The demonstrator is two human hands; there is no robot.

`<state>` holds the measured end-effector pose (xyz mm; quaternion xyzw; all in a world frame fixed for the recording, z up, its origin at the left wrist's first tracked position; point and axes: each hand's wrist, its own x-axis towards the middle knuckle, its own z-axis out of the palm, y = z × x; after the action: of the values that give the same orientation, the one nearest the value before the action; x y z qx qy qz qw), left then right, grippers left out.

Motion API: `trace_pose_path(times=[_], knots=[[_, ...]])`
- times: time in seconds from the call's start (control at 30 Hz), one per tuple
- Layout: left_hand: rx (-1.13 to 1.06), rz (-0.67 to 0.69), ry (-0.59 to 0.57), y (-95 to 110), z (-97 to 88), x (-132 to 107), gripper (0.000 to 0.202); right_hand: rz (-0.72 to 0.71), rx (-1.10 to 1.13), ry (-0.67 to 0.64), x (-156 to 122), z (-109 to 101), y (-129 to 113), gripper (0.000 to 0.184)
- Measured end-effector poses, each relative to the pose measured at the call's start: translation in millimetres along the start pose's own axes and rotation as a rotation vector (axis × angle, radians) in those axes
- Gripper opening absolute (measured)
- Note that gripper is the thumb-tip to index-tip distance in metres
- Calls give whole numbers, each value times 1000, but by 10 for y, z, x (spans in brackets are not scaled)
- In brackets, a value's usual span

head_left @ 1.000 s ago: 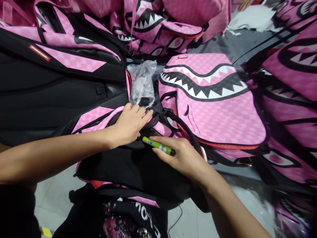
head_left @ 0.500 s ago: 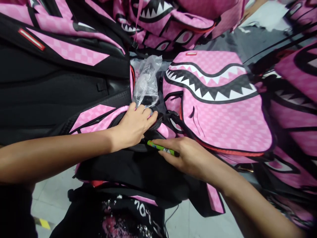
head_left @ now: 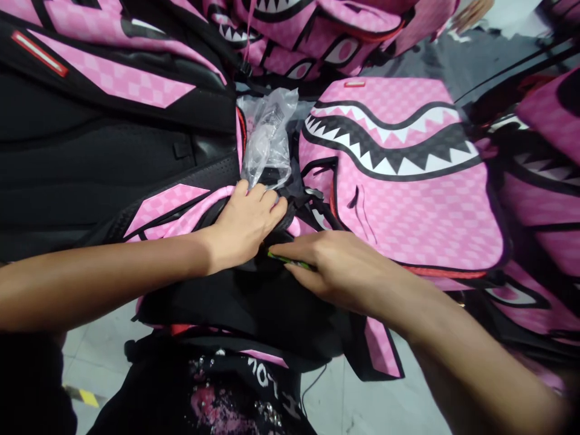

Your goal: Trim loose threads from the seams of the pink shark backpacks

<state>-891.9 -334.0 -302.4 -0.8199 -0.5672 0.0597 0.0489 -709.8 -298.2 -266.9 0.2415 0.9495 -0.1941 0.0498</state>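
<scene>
My left hand (head_left: pixel 244 226) rests palm down on the black and pink checkered backpack (head_left: pixel 235 302) in front of me, its fingers bent over the strap area beside a crumpled clear plastic bag (head_left: pixel 267 139). My right hand (head_left: pixel 339 269) is closed on a slim green pen-like tool (head_left: pixel 287 261), whose tip touches the black fabric just under my left fingers. Most of the tool is hidden under my right fingers.
A pink checkered backpack with a shark-mouth print (head_left: pixel 399 175) lies to the right. A large black and pink backpack (head_left: pixel 104 139) lies at left. More shark-mouth backpacks (head_left: pixel 317 36) are piled at the back and right. Grey floor (head_left: pixel 344 399) shows below.
My right hand has slid left with the green tool, closing the gap to my left hand and covering more of the tool. The view has tilted slightly.
</scene>
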Motion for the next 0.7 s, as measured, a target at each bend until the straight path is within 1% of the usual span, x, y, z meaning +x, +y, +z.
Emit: trace_pose_path(times=[0.1,0.2,0.3,0.5,0.7], knots=[[-16,-5,6,7,5,8,63,-24,-5,-95,-30,148,-57,35],[-35,9,36,4,18,13,62,24,-64,-48,-172,281,-152,45],[-50,14,27,-6,23,20,61,48,-82,-8,-268,345,-203,47],[-46,-5,-47,-9,-18,31,60,92,-31,52,-247,416,-217,44],[-34,12,-25,-17,-5,22,57,154,-52,86,-259,456,-270,44]])
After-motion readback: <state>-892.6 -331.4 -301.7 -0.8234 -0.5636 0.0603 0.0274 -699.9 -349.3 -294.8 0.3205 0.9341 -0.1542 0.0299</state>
